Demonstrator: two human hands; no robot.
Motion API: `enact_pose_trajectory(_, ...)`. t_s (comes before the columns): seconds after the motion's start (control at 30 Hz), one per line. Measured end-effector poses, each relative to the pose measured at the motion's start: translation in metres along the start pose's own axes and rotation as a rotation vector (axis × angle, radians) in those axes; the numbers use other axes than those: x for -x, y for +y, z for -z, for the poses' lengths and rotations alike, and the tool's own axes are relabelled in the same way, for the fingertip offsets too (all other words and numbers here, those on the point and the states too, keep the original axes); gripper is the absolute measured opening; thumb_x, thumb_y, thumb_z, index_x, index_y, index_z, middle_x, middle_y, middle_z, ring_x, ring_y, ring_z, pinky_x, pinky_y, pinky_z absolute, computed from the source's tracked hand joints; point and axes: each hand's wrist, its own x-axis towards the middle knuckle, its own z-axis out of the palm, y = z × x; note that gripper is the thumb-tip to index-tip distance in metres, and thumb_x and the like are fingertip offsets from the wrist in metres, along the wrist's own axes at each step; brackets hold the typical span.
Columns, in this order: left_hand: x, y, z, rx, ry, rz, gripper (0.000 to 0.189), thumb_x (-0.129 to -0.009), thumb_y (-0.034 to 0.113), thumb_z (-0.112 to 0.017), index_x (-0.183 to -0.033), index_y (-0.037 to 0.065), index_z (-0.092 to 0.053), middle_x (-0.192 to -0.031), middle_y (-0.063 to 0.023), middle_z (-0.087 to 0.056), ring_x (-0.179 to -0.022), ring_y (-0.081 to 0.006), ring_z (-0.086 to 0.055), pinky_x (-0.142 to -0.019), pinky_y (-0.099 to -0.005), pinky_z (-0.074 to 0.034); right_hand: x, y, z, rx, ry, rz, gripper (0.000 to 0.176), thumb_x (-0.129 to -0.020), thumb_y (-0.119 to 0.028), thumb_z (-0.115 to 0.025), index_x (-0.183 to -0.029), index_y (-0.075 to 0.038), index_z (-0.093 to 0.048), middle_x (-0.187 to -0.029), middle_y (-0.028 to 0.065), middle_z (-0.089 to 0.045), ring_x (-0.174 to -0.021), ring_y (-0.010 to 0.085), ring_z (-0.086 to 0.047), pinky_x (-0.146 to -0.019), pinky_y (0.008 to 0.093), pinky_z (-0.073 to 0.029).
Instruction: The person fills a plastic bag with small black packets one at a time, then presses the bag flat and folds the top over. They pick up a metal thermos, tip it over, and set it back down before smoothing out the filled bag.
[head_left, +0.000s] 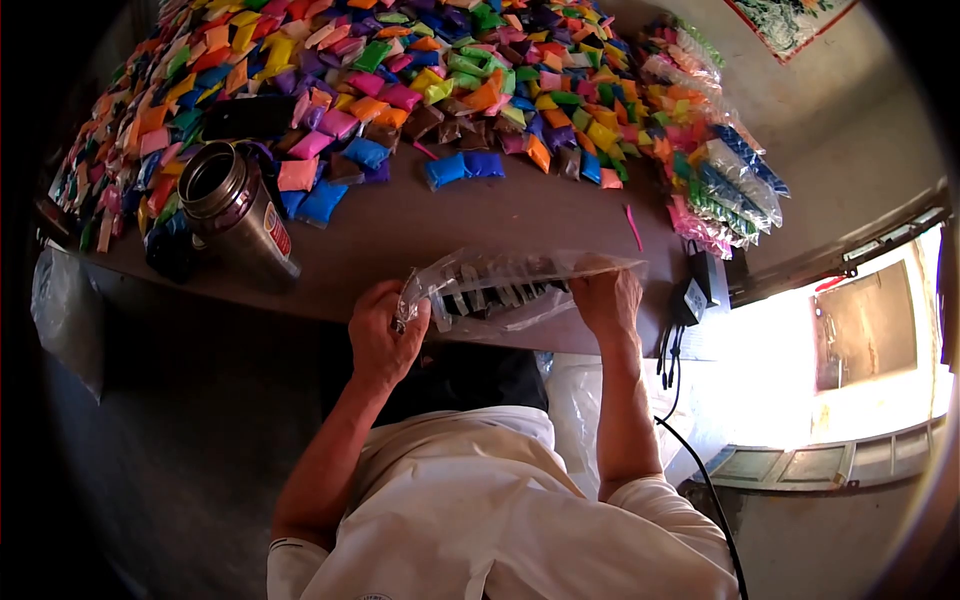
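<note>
A clear plastic bag point(515, 268) is stretched between my two hands at the table's front edge. Dark packets with pale edges point(480, 298) show through it in a row. My left hand point(385, 335) is closed around the bag's left end. At the other end, my right hand point(608, 298) has its fingers pinched on the bag's plastic near the upper edge. Behind the bag, two blue packets point(464, 168) lie on the brown table point(420, 235), in front of a big heap of small colourful packets point(400, 85).
A steel flask point(245, 220) stands open at the left, with a black phone point(250, 118) behind it. Filled clear bags point(735, 185) are stacked at the right. Black adapters with cables point(690, 300) sit by the right edge. A pink strip point(634, 228) lies nearby.
</note>
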Motion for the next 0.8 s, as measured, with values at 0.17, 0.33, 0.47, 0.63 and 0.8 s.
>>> enact_pose_trajectory(0.17, -0.001, 0.002, 0.001, 0.023, -0.006, -0.016, 0.032, -0.091, 0.029, -0.063, -0.102, -0.001, -0.066, -0.103, -0.0116, -0.06, -0.087, -0.0178, -0.061, -0.073, -0.0297, -0.049, 0.004, -0.007, 0.016, -0.117, -0.007, -0.028, 0.021, -0.081, -0.027, -0.066, -0.089, -0.009, -0.072, -0.082, 0.0147, -0.069, -0.079, 0.0348, -0.067, -0.073, 0.0458, -0.051)
enact_pose_trajectory(0.33, -0.002, 0.007, 0.001, 0.105, -0.036, 0.056, 0.031, -0.091, 0.027, -0.062, -0.103, -0.002, -0.065, -0.102, -0.0109, -0.06, -0.086, -0.0166, -0.061, -0.074, -0.0297, -0.049, 0.008, -0.023, 0.044, -0.26, -0.091, -0.129, 0.026, -0.08, -0.032, -0.07, -0.092, -0.01, -0.073, -0.082, 0.0135, -0.07, -0.083, 0.0333, -0.067, -0.074, 0.0437, -0.051)
enact_pose_trajectory(0.47, -0.001, 0.0, 0.001, -0.001, -0.031, 0.011, 0.032, -0.092, 0.028, -0.061, -0.103, -0.002, -0.065, -0.102, -0.0109, -0.061, -0.086, -0.0158, -0.062, -0.073, -0.0296, -0.049, 0.006, -0.024, 0.036, -0.11, -0.158, -0.065, 0.029, -0.078, -0.034, -0.072, -0.093, -0.009, -0.073, -0.086, 0.0132, -0.07, -0.085, 0.0333, -0.067, -0.075, 0.0443, -0.05)
enact_pose_trajectory(0.63, -0.002, 0.005, 0.003, 0.033, -0.027, 0.038, 0.035, -0.092, 0.032, -0.061, -0.103, -0.002, -0.065, -0.098, -0.011, -0.062, -0.085, -0.0183, -0.062, -0.073, -0.0317, -0.048, 0.006, -0.009, 0.012, -0.095, 0.032, 0.041, 0.026, -0.076, -0.034, -0.074, -0.079, -0.008, -0.074, -0.073, 0.0147, -0.068, -0.071, 0.0328, -0.066, -0.067, 0.0434, -0.049)
enact_pose_trajectory(0.8, -0.004, 0.01, 0.003, 0.03, -0.016, 0.017, 0.036, -0.093, 0.034, -0.061, -0.103, 0.0, -0.066, -0.095, -0.0103, -0.062, -0.087, -0.0213, -0.061, -0.076, -0.033, -0.047, 0.005, -0.02, 0.018, -0.155, -0.061, -0.102, 0.026, -0.08, -0.031, -0.071, -0.094, -0.01, -0.07, -0.08, 0.0137, -0.07, -0.082, 0.0348, -0.067, -0.073, 0.0449, -0.05)
